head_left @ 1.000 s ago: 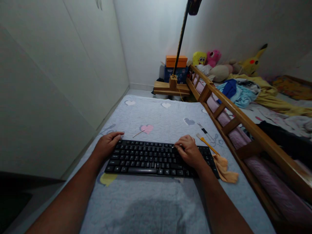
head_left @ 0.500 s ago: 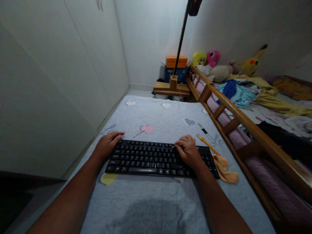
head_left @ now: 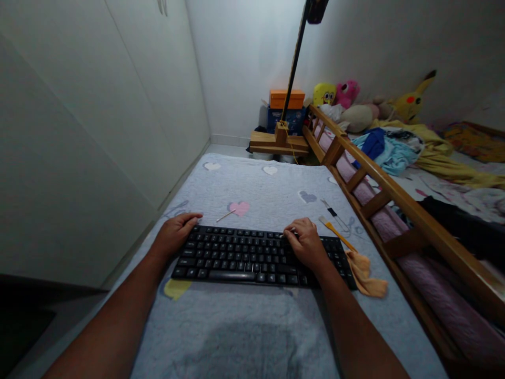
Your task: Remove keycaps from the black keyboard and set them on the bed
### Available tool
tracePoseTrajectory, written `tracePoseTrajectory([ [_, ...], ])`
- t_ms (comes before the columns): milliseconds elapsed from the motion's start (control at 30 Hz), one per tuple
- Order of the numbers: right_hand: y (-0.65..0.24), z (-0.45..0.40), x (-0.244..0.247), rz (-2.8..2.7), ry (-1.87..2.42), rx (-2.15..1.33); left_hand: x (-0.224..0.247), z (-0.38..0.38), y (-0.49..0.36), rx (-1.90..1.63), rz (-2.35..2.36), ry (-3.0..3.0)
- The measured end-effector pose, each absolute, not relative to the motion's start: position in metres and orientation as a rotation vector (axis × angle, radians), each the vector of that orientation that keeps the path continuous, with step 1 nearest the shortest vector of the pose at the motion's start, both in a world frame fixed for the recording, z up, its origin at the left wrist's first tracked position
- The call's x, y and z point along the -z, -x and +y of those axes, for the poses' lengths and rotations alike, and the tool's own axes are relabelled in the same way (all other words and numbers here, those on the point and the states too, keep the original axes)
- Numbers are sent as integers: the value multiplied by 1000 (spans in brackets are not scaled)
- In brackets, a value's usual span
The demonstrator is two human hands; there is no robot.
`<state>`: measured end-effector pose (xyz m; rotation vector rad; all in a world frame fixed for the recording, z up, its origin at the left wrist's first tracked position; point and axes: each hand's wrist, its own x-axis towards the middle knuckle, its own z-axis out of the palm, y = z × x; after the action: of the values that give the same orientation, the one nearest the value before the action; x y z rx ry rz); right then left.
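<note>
A black keyboard (head_left: 236, 258) lies flat on the pale blue bedspread. Its upper left corner is gripped by my left hand (head_left: 175, 231), thumb along the top edge and the other fingers partly hidden. Over the keys right of centre, my right hand (head_left: 305, 242) is closed in a pinch on a small white cotton swab (head_left: 282, 236); its tip is at the upper row of keys, and most of it is hidden by the fingers. A second cotton swab (head_left: 225, 216) lies on the bedspread beyond the keyboard, partly on a pink heart print.
Right of the keyboard are an orange cloth (head_left: 366, 279), a yellow-handled brush (head_left: 335, 231) and a thin wire tool with a black band (head_left: 332, 212). A wooden bed rail (head_left: 379, 184) borders the right side. White cupboard doors (head_left: 98, 131) stand at left.
The right hand's fingers have shifted slightly with the cotton swab, and more white shows between them. My left hand and the keyboard stay in place; the whole view has moved a little.
</note>
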<state>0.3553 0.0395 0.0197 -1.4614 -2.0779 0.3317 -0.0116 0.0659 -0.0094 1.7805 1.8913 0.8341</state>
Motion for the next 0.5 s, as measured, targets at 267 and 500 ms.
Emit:
tracePoseTrajectory([
  [267,-355,44,-18,-2059,1487,-280,10,66,12,-843,1887,-1785],
  [500,-357,39,-21,-2112,1448,-354,15,67,15,-830,1891,-1788],
])
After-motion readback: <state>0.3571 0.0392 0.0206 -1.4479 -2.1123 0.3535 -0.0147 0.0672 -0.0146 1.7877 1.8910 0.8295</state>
